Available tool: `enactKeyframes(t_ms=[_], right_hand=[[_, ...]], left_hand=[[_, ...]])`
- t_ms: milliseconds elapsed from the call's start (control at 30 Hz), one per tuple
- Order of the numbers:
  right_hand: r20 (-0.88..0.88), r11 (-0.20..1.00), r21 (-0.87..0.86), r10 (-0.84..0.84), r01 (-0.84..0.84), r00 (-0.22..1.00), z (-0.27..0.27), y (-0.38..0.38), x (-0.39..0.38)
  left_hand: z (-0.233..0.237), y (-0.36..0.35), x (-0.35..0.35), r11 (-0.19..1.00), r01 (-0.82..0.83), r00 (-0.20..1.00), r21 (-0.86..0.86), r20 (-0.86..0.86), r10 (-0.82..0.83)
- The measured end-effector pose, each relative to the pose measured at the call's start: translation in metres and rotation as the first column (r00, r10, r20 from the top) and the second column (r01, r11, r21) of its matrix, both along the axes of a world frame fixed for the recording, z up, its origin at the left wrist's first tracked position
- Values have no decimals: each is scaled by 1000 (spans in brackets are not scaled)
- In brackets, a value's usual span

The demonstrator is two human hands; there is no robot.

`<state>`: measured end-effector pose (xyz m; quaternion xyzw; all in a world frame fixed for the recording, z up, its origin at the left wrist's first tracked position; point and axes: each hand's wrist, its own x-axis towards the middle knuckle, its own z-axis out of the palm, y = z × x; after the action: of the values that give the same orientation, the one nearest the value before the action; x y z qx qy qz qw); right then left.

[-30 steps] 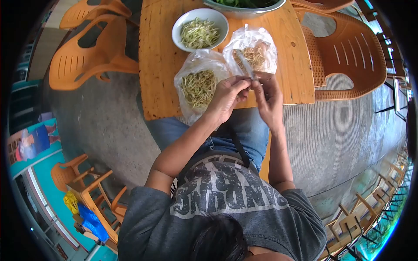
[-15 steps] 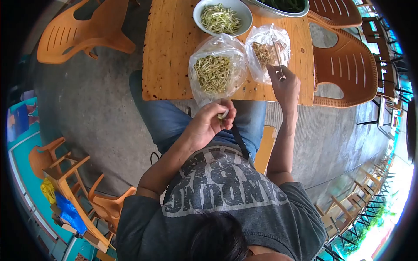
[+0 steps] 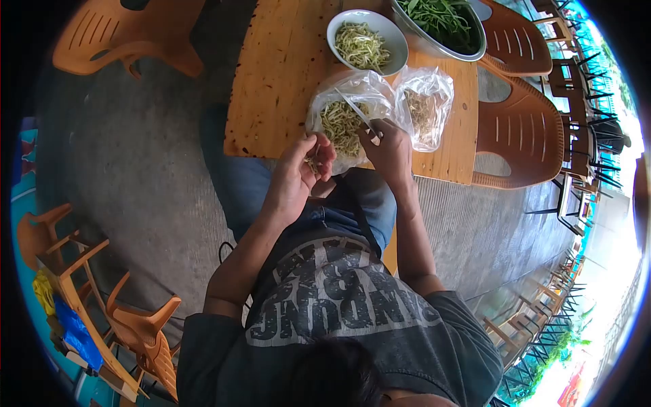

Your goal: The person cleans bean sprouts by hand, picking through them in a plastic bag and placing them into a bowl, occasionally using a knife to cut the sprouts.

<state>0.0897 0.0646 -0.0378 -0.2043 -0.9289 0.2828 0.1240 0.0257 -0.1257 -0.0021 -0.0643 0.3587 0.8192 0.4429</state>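
My left hand (image 3: pixel 298 178) is curled round a few bean sprouts (image 3: pixel 312 163), palm up, just below the near edge of the larger plastic bag. My right hand (image 3: pixel 389 150) grips a knife (image 3: pixel 354 105), its blade pointing up and left over that bag. Untrimmed-looking sprouts (image 3: pixel 341 126) fill the open plastic bag (image 3: pixel 377 90). To its right lies a smaller clear bag (image 3: pixel 444 102) with thin brownish scraps (image 3: pixel 421 114). Behind them a white bowl (image 3: pixel 333 42) holds paler sprouts (image 3: pixel 362 45).
A metal bowl of green leaves (image 3: pixel 444 26) stands at the table's far right. The wooden table (image 3: pixel 266 88) has its near edge above my lap. Orange chairs stand at the right (image 3: pixel 522 129) and upper left (image 3: pixel 135 34).
My right hand has moved left with the knife, from the scrap bag to the sprout bag. My left hand has risen slightly and shifted left. The view has shifted a little.
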Motion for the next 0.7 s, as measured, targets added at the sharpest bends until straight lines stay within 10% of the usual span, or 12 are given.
enactKeyframes(t_ms=[300,700], right_hand=[[-174,937,-308,-224,163,959,32,-9,6],[-327,823,-563,-144,-70,934,22,-16,15]], left_hand=[[-5,25,9,999,50,994,-14,-97,-51],[-19,42,8,977,26,995,-212,-84,-45]])
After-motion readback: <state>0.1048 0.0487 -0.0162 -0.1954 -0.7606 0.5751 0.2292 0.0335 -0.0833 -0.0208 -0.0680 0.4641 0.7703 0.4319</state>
